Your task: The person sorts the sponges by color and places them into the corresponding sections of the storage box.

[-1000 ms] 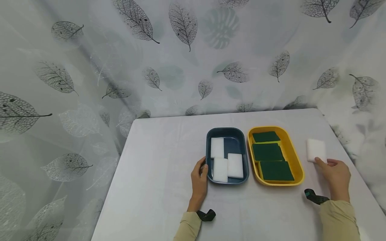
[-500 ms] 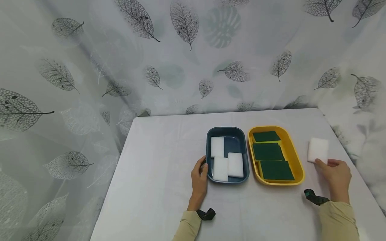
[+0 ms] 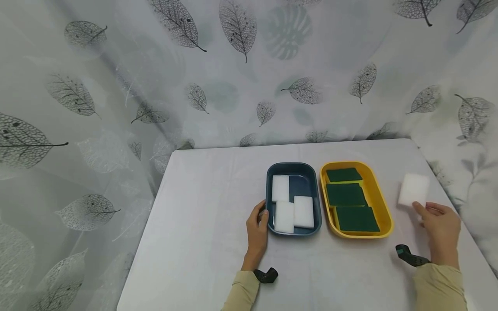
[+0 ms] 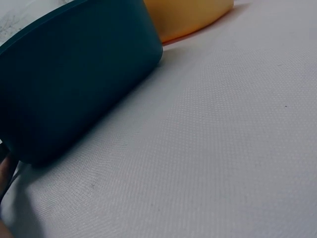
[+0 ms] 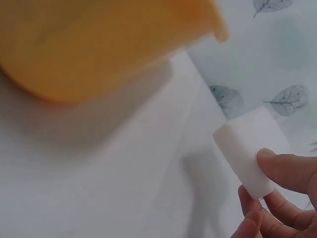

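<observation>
In the head view my left hand holds the left side of a dark blue tray, thumb and fingers at its wall. Inside lie 3 white sponges. Between thumb and fingertips, my right hand pinches another white sponge, to the right of a yellow tray. The right wrist view shows this rectangular sponge tilted, thumb on its face and fingertips at its lower edge. Green-topped yellow sponges fill much of the yellow tray. Little of the left hand shows in the left wrist view.
Both trays stand side by side on a white-covered table. A leaf-printed curtain hangs behind the table and along both its sides. On each wrist is a black camera mount. The table's right edge runs close beside my right hand.
My right hand has moved a little right and away from me, lifting and tilting the white sponge. My left hand and both trays have kept their places.
</observation>
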The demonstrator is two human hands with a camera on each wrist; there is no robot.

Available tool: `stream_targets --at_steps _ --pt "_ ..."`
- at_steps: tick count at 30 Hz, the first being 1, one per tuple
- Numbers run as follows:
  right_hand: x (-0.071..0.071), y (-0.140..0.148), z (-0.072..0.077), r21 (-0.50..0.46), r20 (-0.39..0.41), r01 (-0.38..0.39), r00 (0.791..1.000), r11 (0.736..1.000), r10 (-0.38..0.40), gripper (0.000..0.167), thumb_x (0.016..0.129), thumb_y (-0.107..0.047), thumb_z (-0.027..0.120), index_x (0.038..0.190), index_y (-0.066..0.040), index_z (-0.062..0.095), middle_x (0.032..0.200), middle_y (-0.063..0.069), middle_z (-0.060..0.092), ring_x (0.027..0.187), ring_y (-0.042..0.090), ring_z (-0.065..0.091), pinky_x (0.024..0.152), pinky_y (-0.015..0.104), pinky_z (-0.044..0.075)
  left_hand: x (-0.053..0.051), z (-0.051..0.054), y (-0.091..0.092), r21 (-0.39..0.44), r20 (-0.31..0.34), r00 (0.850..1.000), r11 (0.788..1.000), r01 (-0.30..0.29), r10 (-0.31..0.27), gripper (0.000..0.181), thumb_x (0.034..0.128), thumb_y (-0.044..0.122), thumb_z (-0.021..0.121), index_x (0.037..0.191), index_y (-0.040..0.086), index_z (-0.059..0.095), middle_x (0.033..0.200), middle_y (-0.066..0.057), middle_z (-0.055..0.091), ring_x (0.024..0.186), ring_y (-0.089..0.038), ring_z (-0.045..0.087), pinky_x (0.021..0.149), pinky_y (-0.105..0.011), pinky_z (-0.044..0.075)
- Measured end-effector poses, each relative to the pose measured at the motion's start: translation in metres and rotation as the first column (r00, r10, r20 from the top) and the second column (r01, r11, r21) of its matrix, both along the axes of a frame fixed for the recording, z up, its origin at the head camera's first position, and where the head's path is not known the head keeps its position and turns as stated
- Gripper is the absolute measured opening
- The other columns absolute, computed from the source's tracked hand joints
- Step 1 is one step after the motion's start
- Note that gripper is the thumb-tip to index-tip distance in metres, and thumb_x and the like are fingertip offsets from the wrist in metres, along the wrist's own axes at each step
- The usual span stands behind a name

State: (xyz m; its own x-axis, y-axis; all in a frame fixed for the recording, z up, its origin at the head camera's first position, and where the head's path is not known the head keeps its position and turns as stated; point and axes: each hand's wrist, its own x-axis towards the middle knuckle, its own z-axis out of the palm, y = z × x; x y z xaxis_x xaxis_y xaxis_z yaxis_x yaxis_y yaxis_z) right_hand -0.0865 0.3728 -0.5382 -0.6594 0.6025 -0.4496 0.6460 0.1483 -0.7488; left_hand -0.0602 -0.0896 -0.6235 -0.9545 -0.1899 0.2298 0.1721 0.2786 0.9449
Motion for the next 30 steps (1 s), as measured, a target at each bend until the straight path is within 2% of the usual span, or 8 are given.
stream_targets --at_steps 2,5,9,13,17,22,25,30 --pt "0.000 -0.003 0.005 -0.041 -0.026 0.027 0.999 0.999 -0.028 0.034 0.096 -0.040 0.072 0.122 -0.025 0.056 0.086 -0.022 0.047 0.064 -0.001 0.054 0.057 0.013 0.051 0.000 0.000 0.000 0.005 0.002 1.000 1.000 -0.001 0.001 0.038 0.1103 0.024 0.051 0.146 0.016 0.059 0.142 -0.008 0.067 0.124 -0.023 0.069 0.104 -0.038 0.056" --pt "0.000 -0.008 0.012 -0.055 -0.032 0.035 0.999 0.998 -0.037 0.038 0.096 -0.043 0.071 0.127 -0.029 0.055 0.091 -0.022 0.047 0.069 0.000 0.054 0.058 0.012 0.050 0.001 0.002 0.000 0.015 0.015 1.000 1.000 -0.004 0.003 0.037 0.1100 0.025 0.052 0.146 0.020 0.060 0.142 -0.004 0.067 0.126 -0.021 0.067 0.106 -0.038 0.055" --pt "0.000 -0.017 0.021 -0.045 -0.039 0.012 0.999 0.999 -0.014 0.064 0.096 -0.048 0.070 0.149 -0.019 0.048 0.093 -0.023 0.046 0.073 0.000 0.053 0.059 0.009 0.049 0.001 0.004 0.001 0.032 0.031 0.999 0.999 -0.011 0.010 0.036 0.1092 0.026 0.054 0.145 0.022 0.061 0.142 -0.001 0.067 0.125 -0.020 0.068 0.107 -0.040 0.054" --pt "0.000 -0.027 0.032 -0.072 -0.084 -0.016 0.996 0.997 0.009 0.058 0.094 -0.046 0.074 0.142 -0.020 0.052 0.087 -0.025 0.048 0.074 0.001 0.055 0.060 0.008 0.050 0.001 0.005 0.002 0.050 0.023 1.000 0.999 -0.015 0.014 0.036 0.1079 0.022 0.056 0.144 0.019 0.062 0.141 -0.004 0.068 0.123 -0.023 0.069 0.107 -0.041 0.054" --pt "-0.001 -0.042 0.042 -0.052 -0.101 -0.076 0.992 0.996 0.070 0.069 0.094 -0.049 0.072 0.150 -0.016 0.049 0.092 -0.024 0.049 0.078 0.004 0.055 0.062 0.008 0.050 0.000 0.004 0.001 0.041 0.014 1.000 0.999 -0.018 0.017 0.037 0.1076 0.020 0.056 0.144 0.017 0.062 0.140 -0.006 0.068 0.121 -0.024 0.070 0.105 -0.038 0.055" --pt "-0.005 -0.063 0.051 0.003 -0.098 -0.162 0.982 0.987 0.161 0.080 0.097 -0.055 0.066 0.158 -0.009 0.041 0.116 -0.001 0.062 0.083 0.009 0.054 0.065 0.006 0.049 0.001 0.004 0.000 0.030 0.021 1.000 0.999 -0.012 0.011 0.037 0.1085 0.024 0.055 0.145 0.020 0.061 0.142 -0.004 0.067 0.122 -0.021 0.070 0.105 -0.036 0.055" --pt "-0.006 -0.076 0.054 0.017 -0.107 -0.209 0.972 0.978 0.210 0.082 0.098 -0.057 0.063 0.159 -0.006 0.039 0.129 0.009 0.060 0.083 0.008 0.055 0.066 0.006 0.049 0.002 0.003 0.000 0.028 0.028 1.000 1.000 -0.009 0.009 0.037 0.1089 0.026 0.054 0.145 0.021 0.061 0.142 -0.002 0.067 0.123 -0.019 0.069 0.106 -0.036 0.054" --pt "-0.006 -0.098 0.057 -0.015 -0.181 -0.248 0.953 0.969 0.241 0.079 0.099 -0.052 0.064 0.155 -0.001 0.041 0.107 -0.011 0.060 0.078 -0.003 0.060 0.069 0.006 0.052 0.001 0.002 0.000 0.031 0.021 1.000 1.000 -0.004 0.003 0.037 0.1090 0.026 0.054 0.145 0.021 0.061 0.142 -0.003 0.067 0.121 -0.021 0.070 0.105 -0.036 0.055"
